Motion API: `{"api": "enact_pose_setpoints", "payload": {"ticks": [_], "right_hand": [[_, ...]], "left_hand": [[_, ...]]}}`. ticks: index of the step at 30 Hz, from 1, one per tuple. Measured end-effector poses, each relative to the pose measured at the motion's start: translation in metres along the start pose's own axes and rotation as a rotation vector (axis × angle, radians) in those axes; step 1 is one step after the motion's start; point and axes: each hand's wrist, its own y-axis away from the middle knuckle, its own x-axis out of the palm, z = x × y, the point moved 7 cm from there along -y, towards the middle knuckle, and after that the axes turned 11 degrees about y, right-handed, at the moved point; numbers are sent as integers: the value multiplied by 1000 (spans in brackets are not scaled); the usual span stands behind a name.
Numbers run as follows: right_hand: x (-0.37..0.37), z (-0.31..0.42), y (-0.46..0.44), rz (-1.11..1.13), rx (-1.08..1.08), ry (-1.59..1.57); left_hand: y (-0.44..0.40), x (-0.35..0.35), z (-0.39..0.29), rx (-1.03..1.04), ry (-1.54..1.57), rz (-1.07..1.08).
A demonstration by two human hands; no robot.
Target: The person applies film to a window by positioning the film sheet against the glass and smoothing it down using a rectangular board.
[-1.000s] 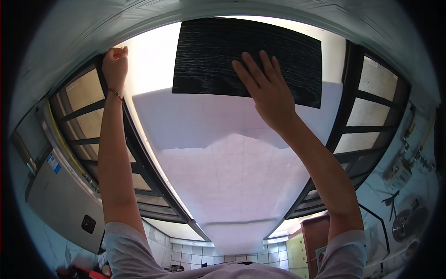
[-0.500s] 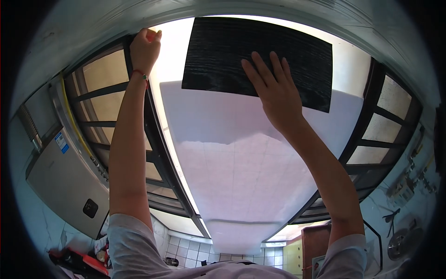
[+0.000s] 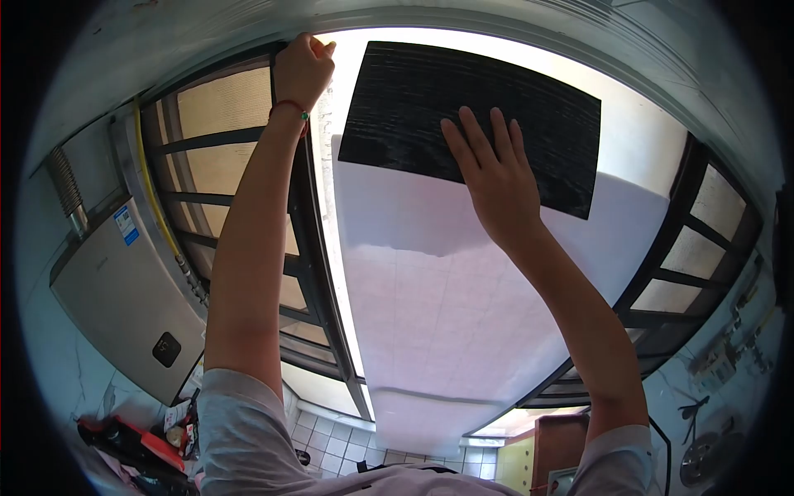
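No wording legible with certainty. On the front of the grey wall heater (image 3: 124, 306), a small dark display (image 3: 166, 350) with pale, glowing marks like digits, too blurred and tilted to read for sure. Near the upper corner of the same heater, a blue and white label (image 3: 126, 226), with print too small to make out. Also on the front, below that label, a faint brand mark (image 3: 102, 264), likewise unreadable.
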Motion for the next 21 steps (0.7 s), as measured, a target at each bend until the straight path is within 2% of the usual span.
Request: {"api": "enact_pose_setpoints", "payload": {"ticks": [2, 5, 6, 9, 14, 17, 19, 21], "right_hand": [[2, 5, -9, -12, -5, 10], [1, 11, -19, -16, -2, 14], [-1, 12, -16, -9, 0, -1], [1, 21, -13, -4, -12, -21], [1, 27, -33, 12, 22, -47], [-1, 37, -29, 21, 3, -53], [2, 45, -17, 22, -53, -43], [-8, 38, -31, 29, -35, -36]], "left_hand": [[-2, 1, 1, 29, -1, -7], [-4, 3, 13, -9, 182, 39], [0, 4, 19, -115, 316, 112], [17, -2, 23, -243, 556, 212], [48, -4, 38, -271, 641, 331], [81, 3, 61, -421, 816, 408], [109, 4, 67, -555, 965, 395], [126, 7, 68, -566, 1218, 359]]}}
